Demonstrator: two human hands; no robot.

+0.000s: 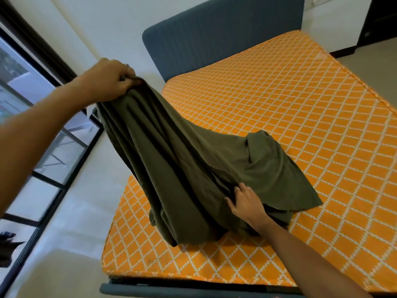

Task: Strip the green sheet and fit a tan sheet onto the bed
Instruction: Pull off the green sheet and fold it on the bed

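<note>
Fingers of the right hand [247, 203] sink into a fold of the green sheet [193, 164] and are partly buried in the cloth; they appear to pinch the fabric, thumb spread toward the left. Two rings show on this hand. Its forearm enters from the lower right corner, cut off by the frame.

Bunched into a loose heap, the green sheet lies on the near half of the bare mattress [300, 108], its far flap spread flat toward the middle. What lies under the heap is hidden. From the heap the cloth rises in long pleats to the left hand [109, 80], held high beyond the left edge of the bed, fingers clenched around the gathered end; the fingertips are hidden in the bundle.

An orange cover with a white diamond lattice runs over the mattress, open on its far and right parts. A blue-grey bed frame [129, 289] edges the near side; the padded headboard [214, 35] stands at the far end. Pale floor [71, 222] runs along the left side up to a dark-framed window [43, 147]. No tan sheet is in view.
</note>
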